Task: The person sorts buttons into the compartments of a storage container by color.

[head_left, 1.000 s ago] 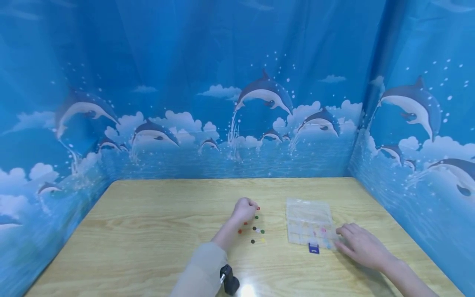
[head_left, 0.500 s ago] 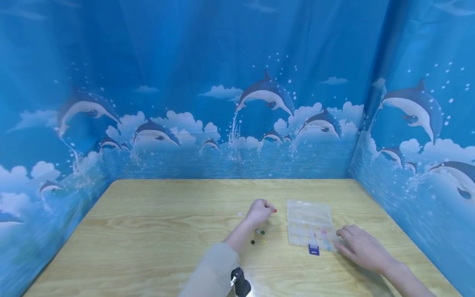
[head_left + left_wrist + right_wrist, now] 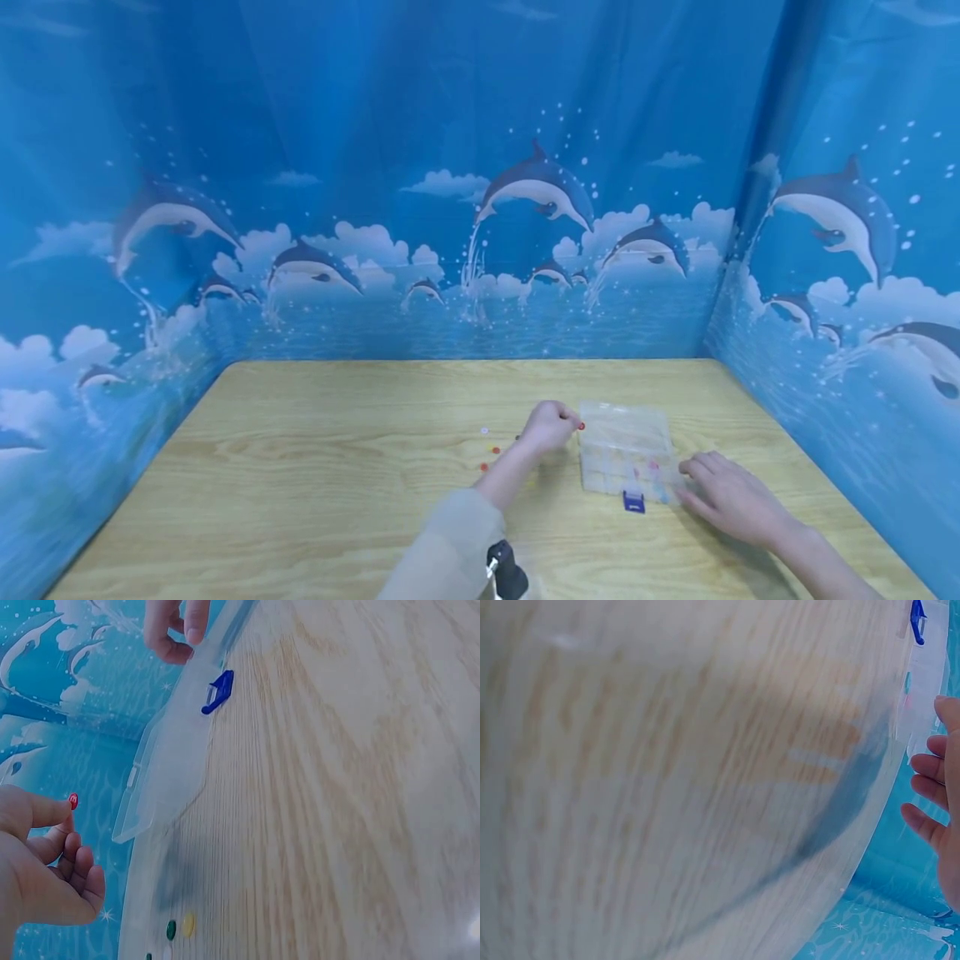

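Note:
My left hand [image 3: 550, 427] pinches a small red button [image 3: 73, 800] between thumb and forefinger, above the table at the left edge of a clear plastic compartment box [image 3: 626, 425]. The box lies open with its lid folded back. A blue latch [image 3: 633, 502] sits on its front, and small pink [image 3: 654, 465] and light-blue pieces show inside. My right hand [image 3: 731, 498] is at the box's right edge, fingers loosely bent and holding nothing; whether they touch the box I cannot tell. In the right wrist view its fingers [image 3: 930, 766] are spread a little apart.
Loose buttons lie left of the box: a white one [image 3: 484, 431] and red ones [image 3: 496, 451] beyond my left forearm, green [image 3: 171, 930] and yellow [image 3: 188, 924] ones in the left wrist view. My forearm hides others. A dolphin-print curtain [image 3: 480, 250] borders the wooden table [image 3: 337, 500].
My left hand has carried the red button rightwards from among the loose buttons to the box's left edge. The right hand and the box have stayed in place.

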Demonstrator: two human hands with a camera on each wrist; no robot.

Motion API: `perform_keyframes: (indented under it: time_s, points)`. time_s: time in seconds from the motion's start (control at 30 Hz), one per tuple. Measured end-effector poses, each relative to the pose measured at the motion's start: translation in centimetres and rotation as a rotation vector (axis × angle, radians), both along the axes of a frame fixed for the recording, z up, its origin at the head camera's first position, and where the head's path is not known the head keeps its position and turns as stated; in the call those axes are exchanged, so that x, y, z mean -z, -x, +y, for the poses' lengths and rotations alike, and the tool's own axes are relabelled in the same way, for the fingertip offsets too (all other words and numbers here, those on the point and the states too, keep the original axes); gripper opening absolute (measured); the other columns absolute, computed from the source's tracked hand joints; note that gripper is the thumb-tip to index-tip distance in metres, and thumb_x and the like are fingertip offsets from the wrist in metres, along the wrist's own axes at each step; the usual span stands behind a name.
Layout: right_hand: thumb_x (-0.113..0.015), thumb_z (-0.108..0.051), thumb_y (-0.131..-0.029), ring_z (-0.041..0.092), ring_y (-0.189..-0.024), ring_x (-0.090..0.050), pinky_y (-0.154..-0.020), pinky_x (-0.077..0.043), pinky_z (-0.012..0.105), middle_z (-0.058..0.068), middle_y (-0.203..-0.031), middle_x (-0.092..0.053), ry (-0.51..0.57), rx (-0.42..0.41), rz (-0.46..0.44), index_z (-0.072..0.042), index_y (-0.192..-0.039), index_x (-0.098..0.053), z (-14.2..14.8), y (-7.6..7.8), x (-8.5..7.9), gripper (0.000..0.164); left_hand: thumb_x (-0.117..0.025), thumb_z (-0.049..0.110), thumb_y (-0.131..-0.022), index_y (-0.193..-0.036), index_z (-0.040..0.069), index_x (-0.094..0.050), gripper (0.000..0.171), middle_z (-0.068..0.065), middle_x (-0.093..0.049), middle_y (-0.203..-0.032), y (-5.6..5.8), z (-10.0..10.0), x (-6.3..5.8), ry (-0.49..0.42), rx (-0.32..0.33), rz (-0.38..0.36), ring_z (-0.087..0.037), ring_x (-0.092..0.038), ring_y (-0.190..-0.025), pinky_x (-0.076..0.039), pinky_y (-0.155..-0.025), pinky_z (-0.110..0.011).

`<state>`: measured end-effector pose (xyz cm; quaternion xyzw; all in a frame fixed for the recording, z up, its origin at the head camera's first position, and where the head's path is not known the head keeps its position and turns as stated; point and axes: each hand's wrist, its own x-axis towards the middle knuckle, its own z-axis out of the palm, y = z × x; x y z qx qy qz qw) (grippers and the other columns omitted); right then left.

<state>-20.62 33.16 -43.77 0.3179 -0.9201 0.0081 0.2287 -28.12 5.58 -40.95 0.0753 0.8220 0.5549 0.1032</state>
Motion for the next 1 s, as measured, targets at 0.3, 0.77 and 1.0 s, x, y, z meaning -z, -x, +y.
perform_keyframes:
  time_s: [0.3, 0.77, 1.0]
  points:
    - [-0.072, -0.023, -0.075, 0.023, -0.085, -0.057, -0.074, -0.049, 0.042, 0.007, -0.091, -0.06, 0.0, 0.009, -0.021, -0.002, -0.096, -0.062, -0.2, 0.0, -0.3, 0.031, -0.058, 0.005, -0.086, -0.082, 0.004, -0.068, 0.012, 0.002, -0.056, -0.074, -0.7, 2.1, 0.0, -0.017, 0.015, 0.004, -0.01, -0.041, -0.056, -0.036, -0.051, -0.023]
    - [-0.073, -0.024, -0.074, 0.024, -0.085, -0.057, -0.074, -0.049, 0.043, 0.007, -0.091, -0.06, 0.007, 0.011, -0.005, -0.002, -0.095, -0.062, 0.0, -0.1, -0.1, 0.031, -0.062, 0.001, -0.082, -0.076, 0.005, -0.069, 0.01, 0.004, -0.058, -0.074, -1.9, 5.5, 0.5, -0.036, -0.013, 0.008, -0.009, -0.045, -0.058, -0.038, -0.051, -0.021]
    - [-0.073, -0.024, -0.074, 0.024, -0.085, -0.057, -0.074, -0.049, 0.043, 0.007, -0.092, -0.061, 0.007, 0.006, -0.003, -0.002, -0.095, -0.062, 0.0, -0.1, 0.0, 0.032, -0.061, -0.002, -0.08, -0.078, 0.005, -0.069, 0.01, 0.004, -0.057, -0.074, -2.4, 6.3, 0.5, -0.04, -0.008, 0.008, -0.008, -0.046, -0.059, -0.039, -0.05, -0.02]
